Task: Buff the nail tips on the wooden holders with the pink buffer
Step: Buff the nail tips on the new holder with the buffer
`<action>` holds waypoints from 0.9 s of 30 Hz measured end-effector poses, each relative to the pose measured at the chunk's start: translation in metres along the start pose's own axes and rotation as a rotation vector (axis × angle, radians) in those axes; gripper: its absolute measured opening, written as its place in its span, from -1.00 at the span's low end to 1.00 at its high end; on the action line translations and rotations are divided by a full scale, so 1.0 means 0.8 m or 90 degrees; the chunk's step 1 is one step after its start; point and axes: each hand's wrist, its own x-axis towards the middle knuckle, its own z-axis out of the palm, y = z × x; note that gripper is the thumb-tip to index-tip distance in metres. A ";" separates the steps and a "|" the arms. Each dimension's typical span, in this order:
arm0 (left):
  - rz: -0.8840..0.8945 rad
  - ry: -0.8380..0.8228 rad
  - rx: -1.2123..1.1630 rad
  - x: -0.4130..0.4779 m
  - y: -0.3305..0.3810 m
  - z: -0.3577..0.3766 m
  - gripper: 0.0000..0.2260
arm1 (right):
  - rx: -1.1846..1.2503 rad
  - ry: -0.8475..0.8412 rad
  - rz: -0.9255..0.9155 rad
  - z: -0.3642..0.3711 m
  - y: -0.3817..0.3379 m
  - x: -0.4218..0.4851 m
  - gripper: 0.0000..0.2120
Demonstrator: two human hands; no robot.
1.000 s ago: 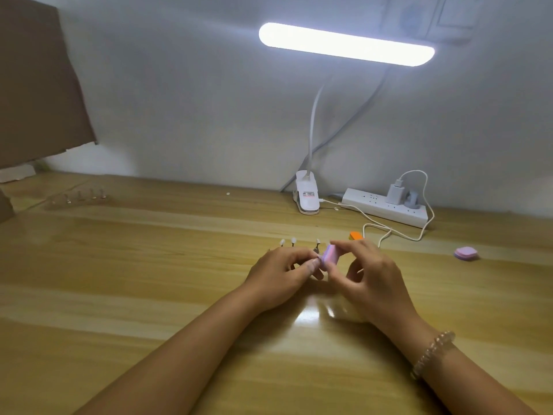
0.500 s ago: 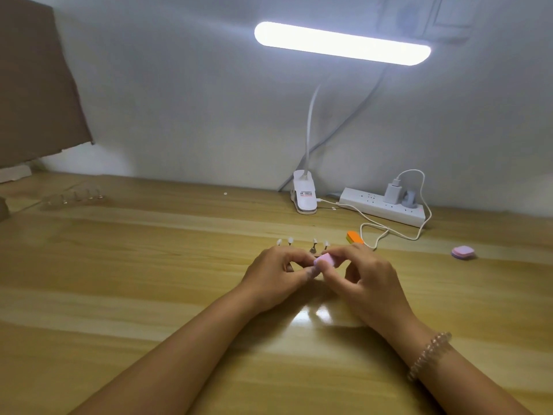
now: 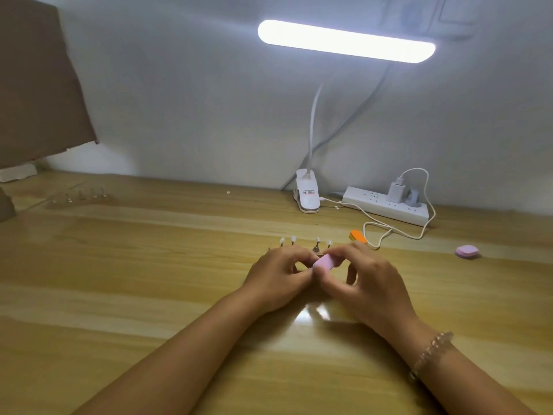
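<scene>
On the lamplit wooden desk (image 3: pixel 149 280), right hand (image 3: pixel 371 280) pinches pink buffer (image 3: pixel 323 262); left hand (image 3: pixel 275 280) unclear.

The label (image 3: pixel 308 192) on the lamp clamp (image 3: pixel 307 203) is too blurred to read.

The lit LED bar lamp (image 3: pixel 346 41) at upper centre burns out to pure white and casts cool light down the wall. A glare patch shines on the glossy wooden desk (image 3: pixel 149 280) at lower centre, between the wrists. The frame's left side is dimmer. The right hand (image 3: pixel 374 283) is motion-blurred. Overall detail is soft, and the edges bow with wide-angle distortion.
</scene>
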 end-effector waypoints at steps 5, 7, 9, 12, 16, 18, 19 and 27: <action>0.013 0.012 -0.033 -0.001 0.003 -0.001 -0.80 | 0.118 0.076 0.096 -0.004 0.016 0.008 -0.86; 0.013 0.014 -0.037 -0.001 0.004 -0.001 -0.77 | 0.132 0.101 0.072 -0.005 0.010 0.002 -0.76; 0.009 0.012 -0.025 -0.002 0.004 -0.001 -0.76 | 0.103 0.072 0.017 -0.004 0.002 -0.002 -0.67; 0.000 0.006 -0.001 -0.002 0.005 -0.003 -0.80 | 0.056 0.021 -0.010 0.000 -0.002 0.001 -0.72; -0.002 -0.004 0.041 0.000 0.003 -0.003 -0.88 | 0.046 0.042 0.024 -0.002 0.005 0.003 -0.76; -0.005 -0.002 0.047 0.000 0.002 -0.002 -0.86 | 0.028 0.019 -0.031 -0.001 -0.003 -0.003 -0.72; -0.004 0.001 0.040 0.000 0.002 -0.003 -0.86 | 0.030 0.009 -0.039 0.000 -0.005 -0.004 -0.70; 0.001 0.016 -0.004 0.000 0.005 -0.002 -0.88 | -0.011 0.039 -0.041 0.002 -0.001 -0.003 -0.71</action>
